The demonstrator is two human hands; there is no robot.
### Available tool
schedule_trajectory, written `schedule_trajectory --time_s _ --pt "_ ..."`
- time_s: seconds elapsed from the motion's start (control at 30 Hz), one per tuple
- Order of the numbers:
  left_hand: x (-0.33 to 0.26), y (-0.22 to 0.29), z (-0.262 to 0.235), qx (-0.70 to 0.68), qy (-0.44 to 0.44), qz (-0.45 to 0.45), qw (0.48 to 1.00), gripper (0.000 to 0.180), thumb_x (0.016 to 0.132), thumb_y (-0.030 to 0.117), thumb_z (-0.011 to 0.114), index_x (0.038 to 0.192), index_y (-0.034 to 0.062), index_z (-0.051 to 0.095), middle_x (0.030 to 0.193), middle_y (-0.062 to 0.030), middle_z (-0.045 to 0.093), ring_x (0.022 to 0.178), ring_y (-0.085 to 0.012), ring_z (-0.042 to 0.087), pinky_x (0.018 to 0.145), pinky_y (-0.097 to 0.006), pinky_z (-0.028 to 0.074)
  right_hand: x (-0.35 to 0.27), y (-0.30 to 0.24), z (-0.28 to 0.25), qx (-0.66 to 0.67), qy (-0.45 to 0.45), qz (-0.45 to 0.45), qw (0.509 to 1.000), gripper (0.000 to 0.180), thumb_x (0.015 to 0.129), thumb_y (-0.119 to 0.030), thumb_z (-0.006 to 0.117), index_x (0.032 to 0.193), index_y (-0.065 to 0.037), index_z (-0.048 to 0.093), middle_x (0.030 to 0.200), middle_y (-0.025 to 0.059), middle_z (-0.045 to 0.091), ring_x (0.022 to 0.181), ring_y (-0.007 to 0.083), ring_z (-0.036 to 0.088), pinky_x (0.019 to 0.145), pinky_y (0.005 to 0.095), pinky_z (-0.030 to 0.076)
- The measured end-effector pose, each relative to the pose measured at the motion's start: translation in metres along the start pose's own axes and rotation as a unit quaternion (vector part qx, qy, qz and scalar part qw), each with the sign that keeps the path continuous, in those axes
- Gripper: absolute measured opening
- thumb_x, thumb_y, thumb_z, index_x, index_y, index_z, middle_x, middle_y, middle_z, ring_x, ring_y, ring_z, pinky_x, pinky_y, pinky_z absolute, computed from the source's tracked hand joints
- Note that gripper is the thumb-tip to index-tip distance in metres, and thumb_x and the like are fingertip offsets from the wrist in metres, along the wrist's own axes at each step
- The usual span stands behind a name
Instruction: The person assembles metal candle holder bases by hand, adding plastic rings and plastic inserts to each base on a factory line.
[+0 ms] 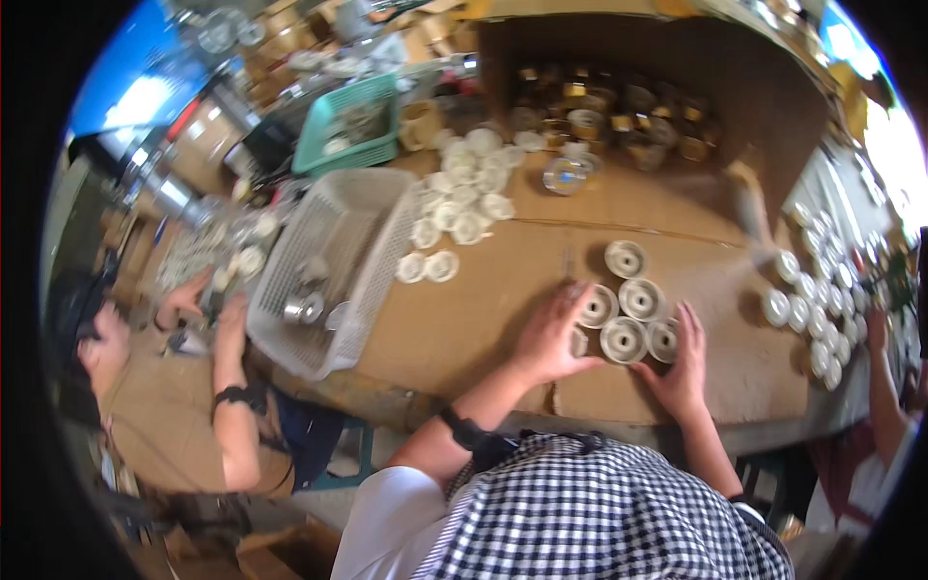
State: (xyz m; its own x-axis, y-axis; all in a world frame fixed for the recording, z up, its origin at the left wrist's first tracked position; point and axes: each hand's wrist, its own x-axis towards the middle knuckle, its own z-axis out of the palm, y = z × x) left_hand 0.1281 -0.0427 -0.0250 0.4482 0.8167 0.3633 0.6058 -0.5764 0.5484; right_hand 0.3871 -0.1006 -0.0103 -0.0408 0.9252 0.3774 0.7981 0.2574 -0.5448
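Several round white caps with a small hole in the middle (623,340) lie grouped on the cardboard-covered table in front of me. My left hand (553,336) rests at the left side of this group, fingers stretched forward and thumb out along its near edge. A cap partly shows beside its palm. At the right side stands my right hand (680,365), its fingers straight and touching or very close to the rightmost cap (663,340). Both hands are open and frame the group without lifting anything. One cap (625,259) sits at the far end of the group.
Left of me stands a grey perforated basket (333,280) with a few metal parts. Loose white parts (466,184) are heaped beyond it, near a green basket (348,121). An open cardboard box (657,58) holds gold-coloured pieces. More round parts (817,290) lie right. Co-workers sit on both sides.
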Motion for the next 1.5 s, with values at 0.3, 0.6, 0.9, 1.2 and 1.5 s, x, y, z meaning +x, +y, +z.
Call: schedule_trajectory --time_s 0.3,0.6,0.9,1.2,1.5 --pt "-0.001 0.005 -0.001 -0.024 0.037 -0.007 0.999 0.112 0.07 0.038 0.089 0.158 0.0079 0.027 0.156 -0.0207 0.038 0.144 -0.0392 0.038 0.119 -0.05 0.033 -0.006 0.003 0.004 0.005 -0.001 0.021 1.0 0.11 0.065 -0.026 0.093 0.155 -0.003 0.033 0.152 0.0235 0.042 0.137 0.0432 0.044 0.114 0.0511 0.037" --pt "0.001 0.002 -0.006 -0.065 0.053 -0.024 0.996 0.111 0.068 0.032 0.089 0.157 0.008 0.028 0.151 -0.0197 0.044 0.139 -0.0395 0.044 0.115 -0.051 0.036 0.0 -0.004 0.007 0.011 0.0 0.013 1.0 0.105 0.069 -0.025 0.091 0.154 -0.002 0.034 0.149 0.0229 0.045 0.135 0.0423 0.045 0.114 0.0501 0.038" --pt "0.004 0.003 -0.006 -0.065 0.062 -0.018 0.996 0.107 0.07 0.031 0.088 0.156 0.0066 0.03 0.148 -0.02 0.047 0.137 -0.0386 0.045 0.114 -0.05 0.036 -0.001 -0.005 0.004 0.01 -0.006 0.036 0.999 0.099 0.071 -0.023 0.09 0.153 -0.002 0.037 0.146 0.0226 0.048 0.134 0.0419 0.046 0.114 0.0496 0.038" --pt "-0.002 0.004 -0.006 -0.054 0.06 -0.026 0.996 0.106 0.068 0.029 0.089 0.155 0.006 0.032 0.147 -0.0193 0.047 0.139 -0.0383 0.044 0.116 -0.049 0.035 -0.007 -0.001 0.007 0.014 -0.005 0.023 1.0 0.096 0.073 -0.019 0.087 0.152 0.0 0.036 0.148 0.0216 0.049 0.136 0.0407 0.046 0.115 0.0486 0.036" --pt "0.005 0.004 -0.01 -0.027 0.069 -0.008 0.997 0.1 0.071 0.042 0.089 0.151 0.0085 0.041 0.144 -0.0186 0.052 0.132 -0.0379 0.051 0.11 -0.049 0.04 0.0 -0.005 0.004 -0.013 -0.007 0.041 0.999 0.099 0.07 -0.022 0.089 0.151 -0.001 0.038 0.143 0.0234 0.05 0.133 0.0418 0.046 0.112 0.0492 0.04"
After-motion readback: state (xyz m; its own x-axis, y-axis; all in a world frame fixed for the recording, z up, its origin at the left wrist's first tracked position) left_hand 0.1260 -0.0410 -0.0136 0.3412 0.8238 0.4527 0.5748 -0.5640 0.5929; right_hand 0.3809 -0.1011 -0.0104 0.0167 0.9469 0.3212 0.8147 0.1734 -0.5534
